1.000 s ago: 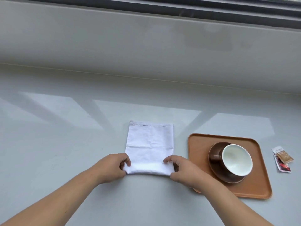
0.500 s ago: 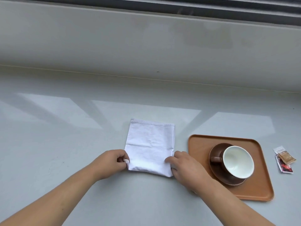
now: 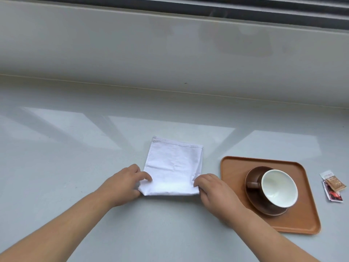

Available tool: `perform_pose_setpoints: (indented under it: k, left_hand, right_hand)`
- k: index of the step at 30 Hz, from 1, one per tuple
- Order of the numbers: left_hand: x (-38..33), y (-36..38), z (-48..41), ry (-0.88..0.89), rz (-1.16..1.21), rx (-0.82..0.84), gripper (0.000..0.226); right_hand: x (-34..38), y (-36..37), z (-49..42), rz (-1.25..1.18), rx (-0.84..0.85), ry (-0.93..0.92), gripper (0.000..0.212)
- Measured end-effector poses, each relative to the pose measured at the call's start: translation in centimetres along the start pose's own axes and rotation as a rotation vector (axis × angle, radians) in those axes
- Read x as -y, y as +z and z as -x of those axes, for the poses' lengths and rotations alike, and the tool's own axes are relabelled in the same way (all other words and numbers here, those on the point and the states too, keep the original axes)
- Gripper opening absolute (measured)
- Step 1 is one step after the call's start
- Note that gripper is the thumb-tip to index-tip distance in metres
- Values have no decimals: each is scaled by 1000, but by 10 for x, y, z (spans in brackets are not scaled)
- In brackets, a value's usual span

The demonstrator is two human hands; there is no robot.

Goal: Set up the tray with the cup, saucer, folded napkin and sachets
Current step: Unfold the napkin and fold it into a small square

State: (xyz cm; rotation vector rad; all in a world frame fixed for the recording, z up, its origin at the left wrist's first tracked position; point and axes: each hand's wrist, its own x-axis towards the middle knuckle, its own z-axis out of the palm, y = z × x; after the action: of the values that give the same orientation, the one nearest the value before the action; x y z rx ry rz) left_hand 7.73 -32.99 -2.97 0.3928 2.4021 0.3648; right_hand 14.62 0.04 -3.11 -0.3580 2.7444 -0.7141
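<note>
A: Start at the left. What is the left hand (image 3: pixel 124 183) doing?

B: Its fingers (image 3: pixel 146 176) are pinched together on the near left corner of the napkin (image 3: pixel 172 165). Half a second ago that corner was bunched up in a tighter fist; now the near edge lies flatter and squarer to the person.

A: And the other hand?

B: The right hand (image 3: pixel 213 191) has its fingers clamped on the near right corner. The cloth sits on the desk (image 3: pixel 56 167), a folded white rectangle with its hem at the far side. I judge another fold is coming, near edge carried up to the far one.

A: So the napkin is not on the tray yet?

B: No. The tray (image 3: pixel 232 167) is just to its right, carrying the brown saucer (image 3: pixel 253 193) with the cup (image 3: pixel 279 188) on it.

A: The sachets?

B: The sachets (image 3: pixel 333 186) lie on the desk beyond the tray's right edge, overlapping each other. Nothing blocks the fold, though the saucer fills the tray's middle, leaving only its left strip and near part free.
</note>
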Motion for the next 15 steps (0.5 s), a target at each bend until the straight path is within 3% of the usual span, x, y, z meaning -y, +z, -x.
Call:
perform_pose_setpoints:
  k: [2, 6, 11, 15]
  left_hand:
    - [-3, -3, -6, 9, 48, -13, 34]
    - [-7, -16, -18, -21, 395, -134, 10]
    - [-18, -36, -46, -102, 605, -239, 39]
    - [-33, -47, -82, -154, 552, -318, 36]
  right_hand:
    - [0, -4, -2, -81, 10, 108, 25]
    - [-4, -16, -17, -262, 32, 340, 9]
    - [-10, -29, -48, -410, -61, 542, 26]
    - [-19, -36, -77, -336, -84, 616, 23]
